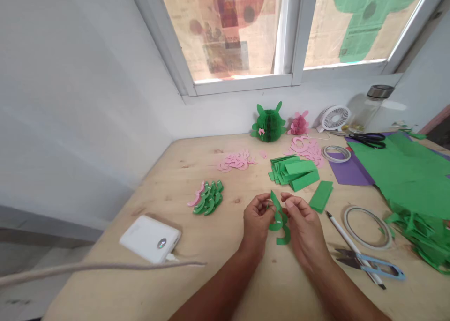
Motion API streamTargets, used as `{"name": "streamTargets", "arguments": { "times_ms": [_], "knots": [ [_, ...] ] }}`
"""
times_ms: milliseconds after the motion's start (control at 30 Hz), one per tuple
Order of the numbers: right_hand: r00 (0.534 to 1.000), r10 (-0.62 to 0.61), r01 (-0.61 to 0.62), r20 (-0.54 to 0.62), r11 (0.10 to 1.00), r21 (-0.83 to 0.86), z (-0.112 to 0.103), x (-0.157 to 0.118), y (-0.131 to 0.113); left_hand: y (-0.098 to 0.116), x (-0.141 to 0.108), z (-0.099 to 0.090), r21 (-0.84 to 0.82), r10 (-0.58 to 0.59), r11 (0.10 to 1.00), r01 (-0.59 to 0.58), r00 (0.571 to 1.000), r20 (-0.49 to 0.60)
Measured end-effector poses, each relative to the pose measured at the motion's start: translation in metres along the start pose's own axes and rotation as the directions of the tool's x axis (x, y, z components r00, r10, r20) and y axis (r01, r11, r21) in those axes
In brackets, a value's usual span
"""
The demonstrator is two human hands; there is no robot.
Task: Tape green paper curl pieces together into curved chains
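A curved green paper cutout point(277, 223), with a small white strip on it, is held upright between my hands above the table. My left hand point(259, 220) pinches its left side between thumb and fingers. My right hand point(303, 220) is closed at the cutout's right edge, thumb and forefinger tips together; whether anything is between them I cannot make out. Beyond the hands lie a stack of folded green paper pieces point(300, 171) and a single folded green piece point(321, 196). Left of them sits a pile of curved green cutouts point(210, 199) with a pink cutout point(196, 194) beside it.
On the right are a pen point(346, 234), light-blue snips point(381, 266), a tape roll point(386, 240), green scraps point(418, 232) and green sheets point(408, 171). A white power bank point(149, 239) lies left. Behind stand a green paper figure point(269, 125), a fan point(334, 118) and a glass bottle point(367, 112).
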State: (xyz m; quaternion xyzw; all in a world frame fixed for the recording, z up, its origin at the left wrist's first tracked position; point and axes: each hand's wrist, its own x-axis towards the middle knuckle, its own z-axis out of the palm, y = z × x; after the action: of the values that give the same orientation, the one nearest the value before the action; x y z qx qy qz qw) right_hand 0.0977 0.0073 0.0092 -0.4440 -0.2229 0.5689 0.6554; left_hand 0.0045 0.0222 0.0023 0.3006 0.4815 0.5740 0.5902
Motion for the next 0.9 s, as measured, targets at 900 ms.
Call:
{"name": "streamTargets", "arguments": {
  "times_ms": [900],
  "knots": [
    [0.999, 0.037, -0.039, 0.035, 0.998, 0.057, 0.0029, -0.0052, 0.0000, 0.0032, -0.0065, 0.0014, -0.023, -0.020, 1.000, 0.021, 0.999, 0.048]
  ]
}}
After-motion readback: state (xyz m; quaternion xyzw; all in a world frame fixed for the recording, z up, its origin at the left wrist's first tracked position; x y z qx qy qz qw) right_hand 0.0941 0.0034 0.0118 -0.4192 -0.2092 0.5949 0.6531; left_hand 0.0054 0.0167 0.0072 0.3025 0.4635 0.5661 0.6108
